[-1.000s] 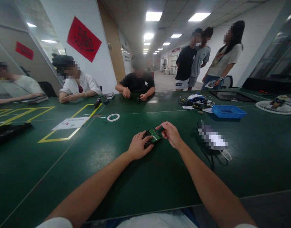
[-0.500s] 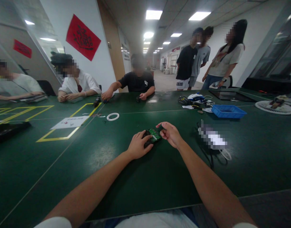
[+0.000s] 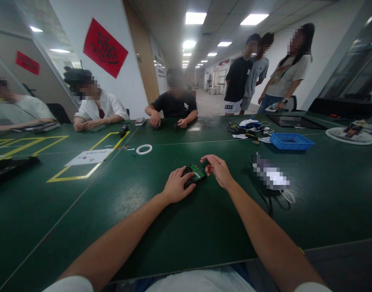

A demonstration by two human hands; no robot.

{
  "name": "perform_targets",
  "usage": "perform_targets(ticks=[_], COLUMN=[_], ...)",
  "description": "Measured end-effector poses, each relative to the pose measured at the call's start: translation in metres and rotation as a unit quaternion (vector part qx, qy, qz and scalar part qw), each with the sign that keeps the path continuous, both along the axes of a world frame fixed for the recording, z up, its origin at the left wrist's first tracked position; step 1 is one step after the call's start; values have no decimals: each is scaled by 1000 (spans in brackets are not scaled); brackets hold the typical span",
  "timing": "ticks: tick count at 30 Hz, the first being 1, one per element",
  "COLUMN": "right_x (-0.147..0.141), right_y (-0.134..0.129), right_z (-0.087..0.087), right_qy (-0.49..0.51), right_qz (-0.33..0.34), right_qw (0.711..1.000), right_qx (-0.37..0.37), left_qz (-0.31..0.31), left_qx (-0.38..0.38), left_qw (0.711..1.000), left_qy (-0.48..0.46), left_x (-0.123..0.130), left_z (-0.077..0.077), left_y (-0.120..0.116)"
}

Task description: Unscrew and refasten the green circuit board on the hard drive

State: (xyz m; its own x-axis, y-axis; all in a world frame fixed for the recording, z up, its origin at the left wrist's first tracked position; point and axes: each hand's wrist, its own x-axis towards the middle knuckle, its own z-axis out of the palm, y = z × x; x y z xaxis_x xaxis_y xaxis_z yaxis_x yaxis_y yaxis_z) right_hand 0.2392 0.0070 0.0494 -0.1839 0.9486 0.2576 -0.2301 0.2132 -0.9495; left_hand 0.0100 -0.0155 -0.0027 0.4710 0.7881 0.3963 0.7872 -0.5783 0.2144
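My left hand (image 3: 177, 186) lies over the left side of a small dark device with an exposed green circuit board (image 3: 199, 173). Its fingers and thumb grip the casing against the table, hiding part of it. My right hand (image 3: 218, 169) hovers by the device's right edge. The index finger arches out to the left, with a gap between it and the curled lower fingers. I see nothing held in that hand, though its palm side is partly hidden.
A bright, blurred-out object (image 3: 272, 175) with dark and white cables lies right of my right arm. Beyond are a blue tray (image 3: 292, 142), bundled cables (image 3: 234, 128) and a white ring (image 3: 144, 149). A person (image 3: 176, 103) sits opposite; others sit left and stand behind.
My hands hold nearly the same pose; the right fingers shift slightly. The person opposite has drawn an arm back from the left, and a small pale stack now shows there.
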Motion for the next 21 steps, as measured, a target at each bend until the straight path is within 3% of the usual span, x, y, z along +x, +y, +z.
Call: perform_targets(ticks=[11,21], right_x=[6,0], right_y=[4,-2], right_z=[1,3], right_qy=[-36,41], right_qz=[-36,31], right_qw=[998,998], right_qx=[33,-48], left_qz=[-4,-1], left_qx=[-6,0], left_qw=[1000,1000], left_qy=[-10,2], left_x=[-2,-1], left_z=[0,0], left_y=[0,0])
